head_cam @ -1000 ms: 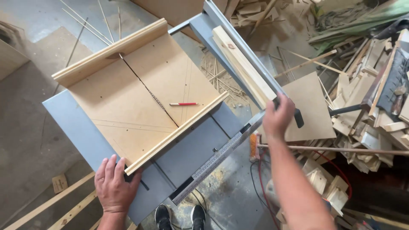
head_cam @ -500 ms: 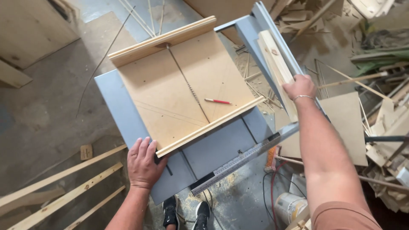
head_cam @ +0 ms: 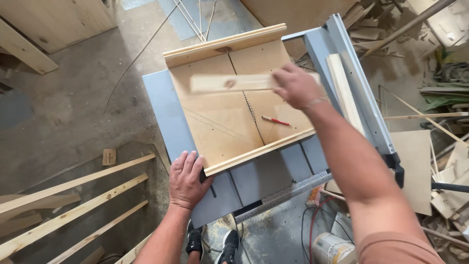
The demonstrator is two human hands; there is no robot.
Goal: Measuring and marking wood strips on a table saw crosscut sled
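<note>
Wood strip (head_cam: 229, 83) is gripped by right hand (head_cam: 295, 87) over sled (head_cam: 220, 132) (left hand (head_cam: 185, 180) flat, fingers spread, on saw table (head_cam: 163, 112)).

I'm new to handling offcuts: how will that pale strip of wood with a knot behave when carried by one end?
The pale wood strip probably stays stiff: it juts out level from the right hand gripping one end. It seems light, since one hand carries it. Its flat faces should not roll on the plywood sled.
</note>
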